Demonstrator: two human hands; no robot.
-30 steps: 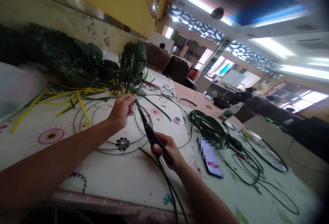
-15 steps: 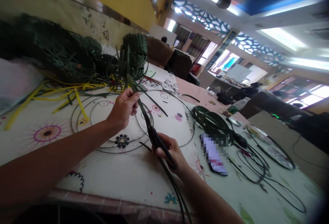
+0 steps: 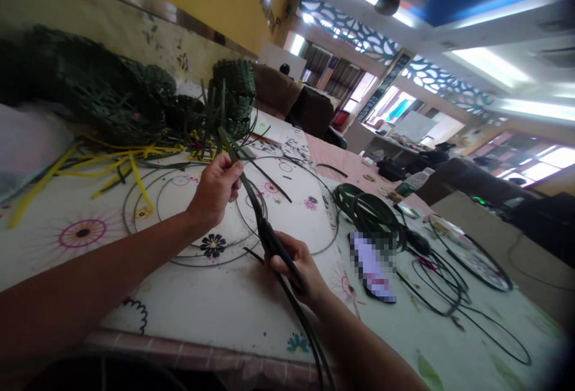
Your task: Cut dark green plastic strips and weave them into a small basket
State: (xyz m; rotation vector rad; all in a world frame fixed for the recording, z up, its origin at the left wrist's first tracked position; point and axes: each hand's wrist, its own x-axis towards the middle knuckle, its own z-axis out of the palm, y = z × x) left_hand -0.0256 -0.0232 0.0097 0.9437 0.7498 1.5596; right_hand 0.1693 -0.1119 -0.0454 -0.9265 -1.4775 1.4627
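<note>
The left hand pinches a dark green strip above the flowered table. The right hand is closed around black scissors, whose blades lie along the strip. Under both hands lie wire rings. Behind are woven green baskets and yellow strips; to the right, a coil and a phone.

Desk: covered by a white cloth printed with flowers, filling the lower frame.
Left of frame: yellow strips lie scattered before dark green woven pieces.
Centre: thin wire rings lie flat, overlapping.
Right of centre: a coil of green strips, just beside a phone.
Far right: black wire hoops.
</note>
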